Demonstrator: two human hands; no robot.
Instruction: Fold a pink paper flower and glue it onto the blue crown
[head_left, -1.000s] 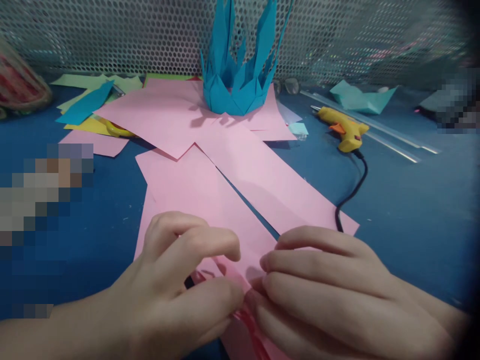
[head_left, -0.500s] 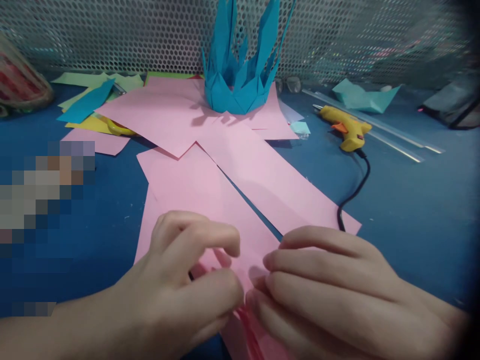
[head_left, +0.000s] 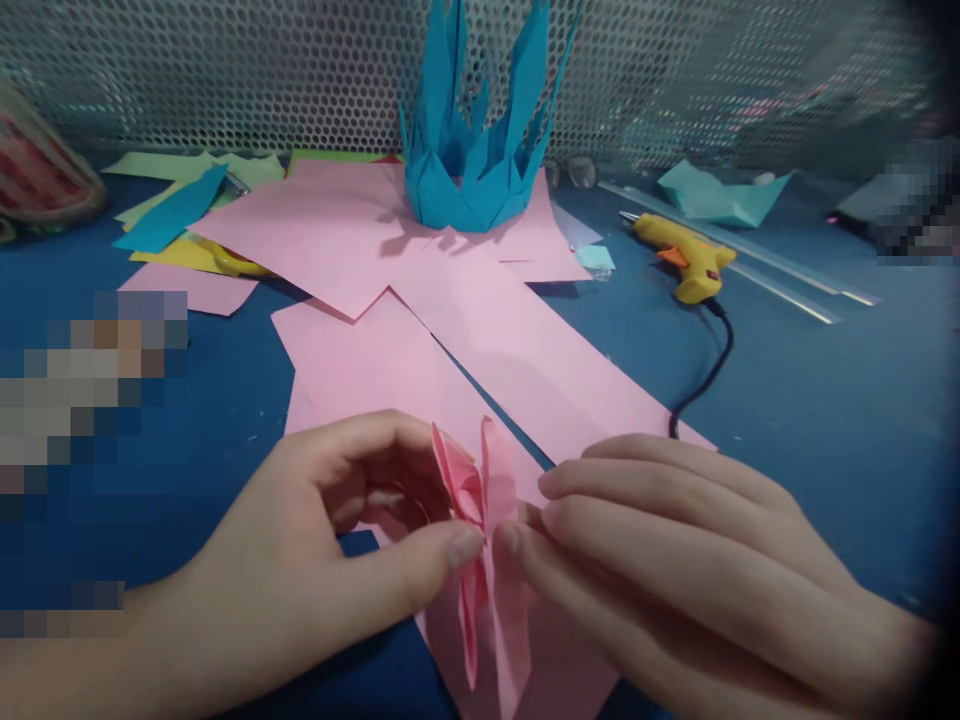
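A folded pink paper piece stands on edge between my hands, with pointed layered flaps and a narrow gap down its middle. My left hand grips its left layers, the thumb in front and the fingers curled behind. On the other side, my right hand pinches the right flap between thumb and fingers; some of those fingertips are hidden behind the paper. Beneath lie flat pink paper sheets, overlapping with a thin slit of blue table showing between two of them.
A blue folded-paper crown shape stands at the back on pink paper. To the right lie a yellow glue gun with a black cord, clear sticks and a pale green folded paper. Coloured paper scraps lie back left. A perforated metal panel rises behind.
The folded pink paper has come up into clear view between my hands. My left fingers have shifted from curled above it to behind its left layers.
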